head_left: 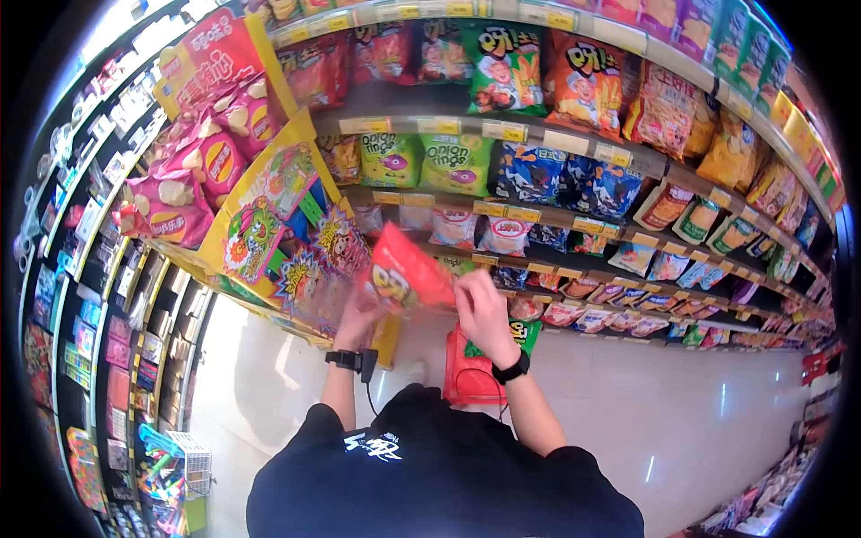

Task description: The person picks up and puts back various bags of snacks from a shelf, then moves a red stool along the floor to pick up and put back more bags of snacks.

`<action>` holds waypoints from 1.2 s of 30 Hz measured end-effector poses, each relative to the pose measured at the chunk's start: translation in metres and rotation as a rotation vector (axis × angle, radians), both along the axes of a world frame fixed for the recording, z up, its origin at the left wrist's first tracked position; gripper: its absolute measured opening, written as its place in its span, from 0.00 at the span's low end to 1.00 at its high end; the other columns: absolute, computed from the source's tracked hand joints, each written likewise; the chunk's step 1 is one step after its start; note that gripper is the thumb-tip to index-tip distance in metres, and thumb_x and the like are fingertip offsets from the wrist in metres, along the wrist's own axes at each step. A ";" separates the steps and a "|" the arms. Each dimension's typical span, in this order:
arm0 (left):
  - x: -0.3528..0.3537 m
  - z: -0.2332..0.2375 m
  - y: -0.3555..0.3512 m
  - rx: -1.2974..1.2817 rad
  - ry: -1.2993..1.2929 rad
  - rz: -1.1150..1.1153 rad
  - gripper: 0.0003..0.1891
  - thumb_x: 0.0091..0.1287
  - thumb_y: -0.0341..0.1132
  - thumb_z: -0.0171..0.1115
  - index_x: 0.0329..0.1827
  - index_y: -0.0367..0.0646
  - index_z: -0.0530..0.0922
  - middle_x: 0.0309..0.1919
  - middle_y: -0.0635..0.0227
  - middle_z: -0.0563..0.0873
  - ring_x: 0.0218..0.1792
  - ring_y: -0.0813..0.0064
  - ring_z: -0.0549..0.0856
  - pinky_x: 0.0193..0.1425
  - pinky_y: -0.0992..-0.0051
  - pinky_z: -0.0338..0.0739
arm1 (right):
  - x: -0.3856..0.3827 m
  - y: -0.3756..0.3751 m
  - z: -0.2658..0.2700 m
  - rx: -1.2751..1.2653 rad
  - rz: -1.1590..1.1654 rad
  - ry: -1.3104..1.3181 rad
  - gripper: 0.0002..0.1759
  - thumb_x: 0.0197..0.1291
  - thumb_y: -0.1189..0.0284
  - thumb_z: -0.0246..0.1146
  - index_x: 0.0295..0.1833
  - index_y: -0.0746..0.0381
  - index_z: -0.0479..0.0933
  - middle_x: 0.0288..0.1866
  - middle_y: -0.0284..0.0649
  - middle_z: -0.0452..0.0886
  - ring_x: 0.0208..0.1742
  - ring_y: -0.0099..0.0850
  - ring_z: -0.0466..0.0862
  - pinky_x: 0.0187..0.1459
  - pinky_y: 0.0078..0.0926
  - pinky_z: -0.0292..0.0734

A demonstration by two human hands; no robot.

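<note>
A red bag of chips (414, 276) is held up in front of me, tilted, with large lettering on its front. My left hand (359, 309), slightly blurred, grips the bag's lower left edge. At the opposite end, my right hand (482, 309) pinches the right edge of the bag between closed fingers. Below my right hand a red shopping basket (468, 384) stands on the floor. A green snack bag (526, 335) shows at the basket, partly hidden behind my right wrist.
Shelves ahead carry several snack bags, among them green onion rings (456, 164) and a green chip bag (505, 67). Close on my left is a yellow display stand (309, 152) with pink chip bags (220, 166). A white wire basket (190, 462) stands at lower left.
</note>
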State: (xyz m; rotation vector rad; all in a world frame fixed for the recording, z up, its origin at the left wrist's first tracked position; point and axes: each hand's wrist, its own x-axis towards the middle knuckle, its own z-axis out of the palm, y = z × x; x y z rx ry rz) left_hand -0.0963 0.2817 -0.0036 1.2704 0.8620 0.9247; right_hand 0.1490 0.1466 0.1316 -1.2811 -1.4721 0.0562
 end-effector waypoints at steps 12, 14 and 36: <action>0.031 0.145 0.061 0.063 -0.474 0.083 0.23 0.59 0.24 0.61 0.57 0.38 0.65 0.48 0.63 0.78 0.46 0.74 0.80 0.47 0.74 0.78 | -0.012 0.160 0.132 0.106 0.305 0.756 0.18 0.59 0.72 0.63 0.52 0.68 0.71 0.42 0.37 0.77 0.40 0.24 0.79 0.38 0.20 0.76; 0.042 0.154 0.084 0.067 -0.501 0.079 0.21 0.60 0.26 0.61 0.56 0.37 0.66 0.46 0.62 0.78 0.45 0.73 0.80 0.48 0.74 0.78 | -0.008 0.189 0.145 0.120 0.374 0.803 0.19 0.61 0.73 0.61 0.56 0.66 0.69 0.45 0.36 0.77 0.45 0.23 0.77 0.46 0.24 0.73; 0.116 0.245 0.281 0.092 -0.731 -0.099 0.16 0.63 0.28 0.57 0.51 0.31 0.67 0.47 0.56 0.77 0.51 0.62 0.78 0.59 0.65 0.74 | 0.052 0.437 0.199 0.160 0.371 0.754 0.31 0.51 0.81 0.66 0.60 0.61 0.61 0.54 0.38 0.75 0.53 0.32 0.77 0.49 0.27 0.74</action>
